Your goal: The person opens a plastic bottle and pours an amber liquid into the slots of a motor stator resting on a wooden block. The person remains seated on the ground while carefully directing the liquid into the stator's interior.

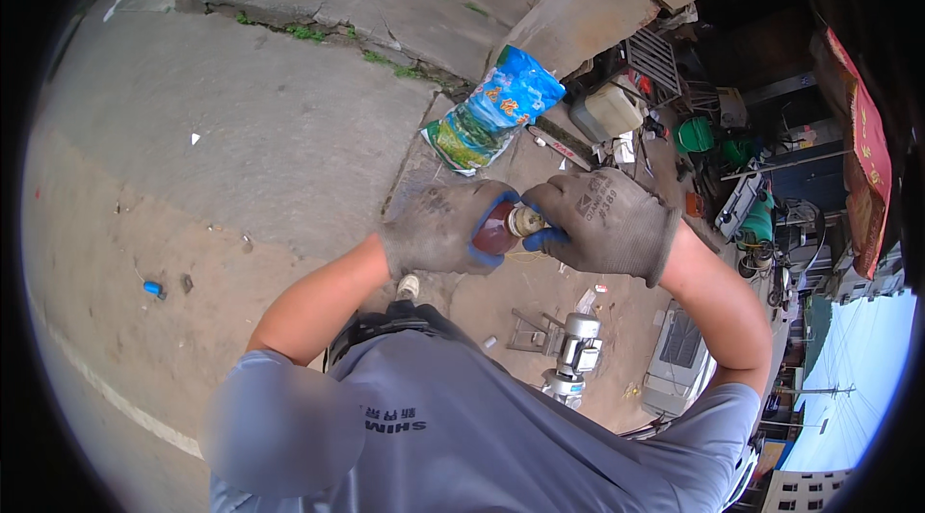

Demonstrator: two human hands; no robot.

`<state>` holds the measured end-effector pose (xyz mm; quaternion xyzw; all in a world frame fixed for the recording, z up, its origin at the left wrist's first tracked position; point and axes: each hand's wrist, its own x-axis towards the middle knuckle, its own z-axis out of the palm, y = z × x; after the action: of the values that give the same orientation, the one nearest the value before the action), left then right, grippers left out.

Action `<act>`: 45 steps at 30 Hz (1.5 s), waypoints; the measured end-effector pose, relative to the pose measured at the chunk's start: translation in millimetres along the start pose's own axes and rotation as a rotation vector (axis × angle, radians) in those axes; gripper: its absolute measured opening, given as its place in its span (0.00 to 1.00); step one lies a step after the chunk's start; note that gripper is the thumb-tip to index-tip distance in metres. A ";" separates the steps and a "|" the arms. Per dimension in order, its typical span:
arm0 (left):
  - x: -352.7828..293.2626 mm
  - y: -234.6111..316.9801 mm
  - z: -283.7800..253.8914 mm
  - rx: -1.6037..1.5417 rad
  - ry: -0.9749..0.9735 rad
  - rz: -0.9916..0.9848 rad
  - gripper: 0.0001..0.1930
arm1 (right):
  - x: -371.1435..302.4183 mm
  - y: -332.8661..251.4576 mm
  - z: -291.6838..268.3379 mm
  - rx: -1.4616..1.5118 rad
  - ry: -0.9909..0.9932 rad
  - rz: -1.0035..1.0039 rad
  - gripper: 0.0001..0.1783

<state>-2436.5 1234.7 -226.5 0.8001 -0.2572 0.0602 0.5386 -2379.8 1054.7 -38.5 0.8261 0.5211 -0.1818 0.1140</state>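
Note:
In front of my chest, both hands in grey work gloves with blue palms meet around a dark reddish, see-through bottle point(494, 232). My left hand point(434, 226) wraps round the bottle's body. At its pale, ring-shaped neck point(525, 221), the fingers and thumb of my right hand point(602, 222) are closed. The bottle lies roughly sideways, its neck toward my right hand. My gloves hide much of it, and I cannot tell whether the neck end has a cap on.
A blue printed sack point(506, 108) lies ahead, beside a long flat bar point(559, 147). Farther right are a whitish plastic jug point(612, 113), a green bucket point(694, 134) and clutter. A silver motor point(578, 349) and a pale boxy machine point(674, 364) stand on the ground nearer me.

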 end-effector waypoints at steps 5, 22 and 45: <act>9.6 5.8 13.3 0.001 -0.071 0.011 0.36 | -14.1 -3.3 -2.0 -0.005 -0.073 0.112 0.21; 33.5 17.3 28.7 0.061 -0.232 -0.046 0.37 | -40.4 5.6 23.4 0.072 -0.194 0.549 0.20; 43.9 27.9 45.5 -0.016 -0.279 0.063 0.38 | -77.3 20.4 40.4 -0.109 0.030 -0.015 0.39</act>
<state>-2420.3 1170.8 -205.7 0.7880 -0.3549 -0.0366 0.5018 -2398.9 967.3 -42.8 0.8172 0.5382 -0.1415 0.1498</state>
